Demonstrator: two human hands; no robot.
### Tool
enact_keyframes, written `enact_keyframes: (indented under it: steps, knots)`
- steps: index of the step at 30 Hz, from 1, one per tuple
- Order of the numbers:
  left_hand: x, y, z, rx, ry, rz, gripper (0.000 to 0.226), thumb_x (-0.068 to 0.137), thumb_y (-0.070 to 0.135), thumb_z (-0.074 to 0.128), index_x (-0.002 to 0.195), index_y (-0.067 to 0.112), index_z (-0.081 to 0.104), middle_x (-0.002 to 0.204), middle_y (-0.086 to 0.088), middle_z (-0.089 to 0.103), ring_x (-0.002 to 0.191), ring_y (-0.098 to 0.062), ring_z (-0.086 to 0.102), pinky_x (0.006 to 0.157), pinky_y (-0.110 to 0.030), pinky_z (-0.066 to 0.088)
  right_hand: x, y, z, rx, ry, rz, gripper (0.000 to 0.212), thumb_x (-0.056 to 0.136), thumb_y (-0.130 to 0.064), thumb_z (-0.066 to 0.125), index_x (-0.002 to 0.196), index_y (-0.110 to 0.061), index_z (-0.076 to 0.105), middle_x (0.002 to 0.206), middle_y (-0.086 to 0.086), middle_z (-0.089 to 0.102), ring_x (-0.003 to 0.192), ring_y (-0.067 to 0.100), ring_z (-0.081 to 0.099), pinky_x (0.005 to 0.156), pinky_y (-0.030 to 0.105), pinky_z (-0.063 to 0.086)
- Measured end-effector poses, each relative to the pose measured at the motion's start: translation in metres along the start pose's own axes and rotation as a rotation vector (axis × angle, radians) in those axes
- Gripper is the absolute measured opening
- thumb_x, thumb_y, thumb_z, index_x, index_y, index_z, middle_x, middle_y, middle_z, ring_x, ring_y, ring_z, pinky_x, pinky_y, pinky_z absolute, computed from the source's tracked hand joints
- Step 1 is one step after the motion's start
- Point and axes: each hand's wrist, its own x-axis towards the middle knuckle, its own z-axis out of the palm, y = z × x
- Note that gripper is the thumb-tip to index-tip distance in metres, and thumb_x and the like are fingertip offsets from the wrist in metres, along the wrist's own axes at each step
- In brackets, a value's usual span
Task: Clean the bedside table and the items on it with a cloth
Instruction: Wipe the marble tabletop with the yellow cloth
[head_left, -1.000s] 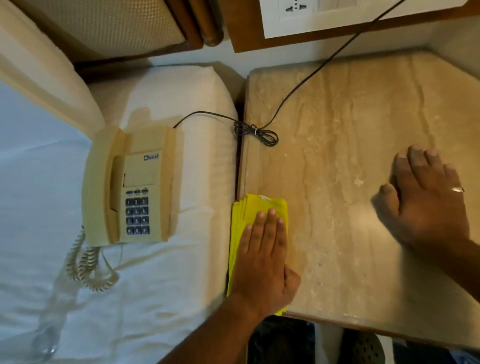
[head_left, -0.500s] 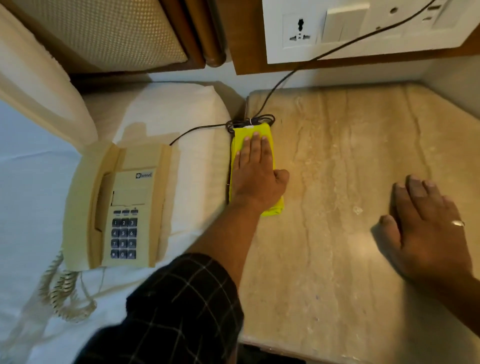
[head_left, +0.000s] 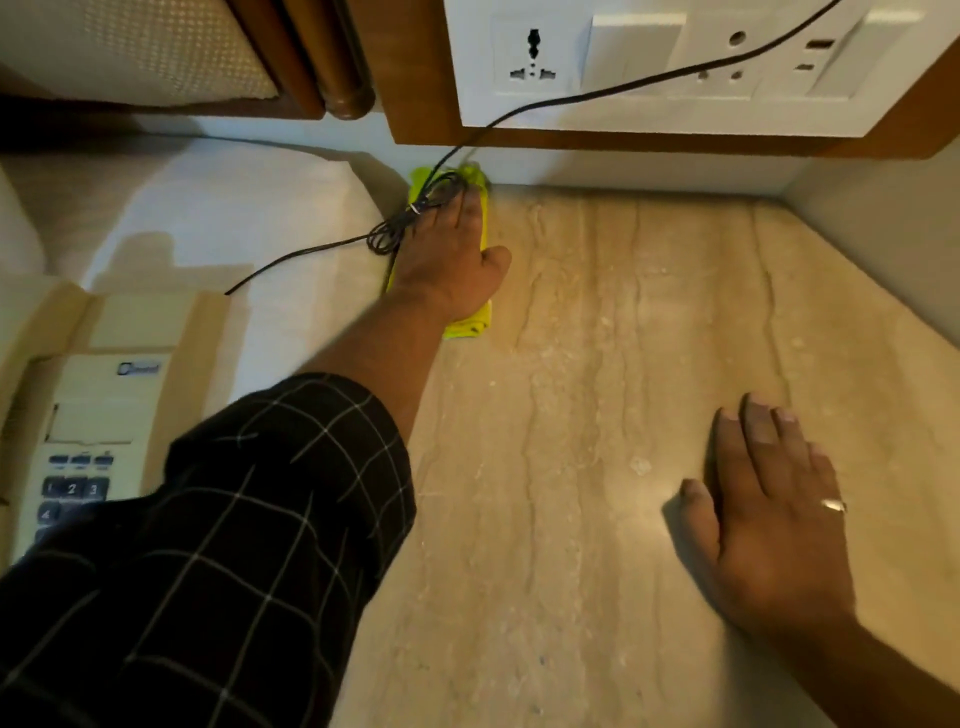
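Observation:
A folded yellow cloth (head_left: 470, 325) lies along the left edge of the beige stone bedside table (head_left: 597, 364), reaching the back wall. My left hand (head_left: 452, 260) presses flat on the cloth with straight fingers; most of the cloth is hidden under it. The bundled black phone cord (head_left: 410, 218) lies over my left fingers and the cloth's far end. My right hand (head_left: 769, 519) rests flat on the table top at the right, fingers spread, holding nothing.
A cream telephone (head_left: 88, 415) sits on the white bed (head_left: 234, 208) to the left of the table. A white socket and switch panel (head_left: 675, 62) is on the wall behind, with the cord running up across it. A wall bounds the table's right side.
My left hand has pushed the cloth along the table's left edge from the front to the back wall, sliding under the cord bundle. My right hand has stayed in place.

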Motion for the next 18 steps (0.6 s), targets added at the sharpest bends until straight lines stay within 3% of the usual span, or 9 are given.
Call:
enact_keyframes:
  steps: [6,10,18]
  knots:
    - [0.003,0.002,0.003,-0.007,0.021,0.002,0.077,0.091,0.041,0.042,0.155,0.007,0.016,0.158,-0.022,0.025,0.14,-0.041,0.031,0.115,-0.049,0.027,0.003,0.001,-0.004,-0.013,-0.086,0.002,0.072,0.091,-0.048,0.031,0.152,-0.011,0.023,0.161,0.011,0.014,0.148,0.027,0.004,0.119,0.043,0.005]
    - [0.004,0.001,0.008,-0.011,0.07,0.028,0.082,0.081,0.042,0.036,0.152,0.003,0.022,0.151,-0.027,0.035,0.131,-0.046,0.041,0.109,-0.052,0.035,0.004,0.001,-0.005,-0.002,-0.09,0.016,0.072,0.091,-0.049,0.031,0.153,-0.014,0.019,0.162,0.009,0.009,0.149,0.024,0.0,0.119,0.04,0.0]
    - [-0.076,0.007,0.015,-0.03,0.064,0.046,0.079,0.076,0.04,0.034,0.141,-0.006,0.041,0.133,-0.033,0.049,0.122,-0.046,0.046,0.107,-0.049,0.035,0.003,0.006,-0.006,0.013,-0.061,0.011,0.072,0.089,-0.049,0.035,0.15,-0.012,0.029,0.16,0.012,0.019,0.147,0.029,0.012,0.118,0.046,0.01]
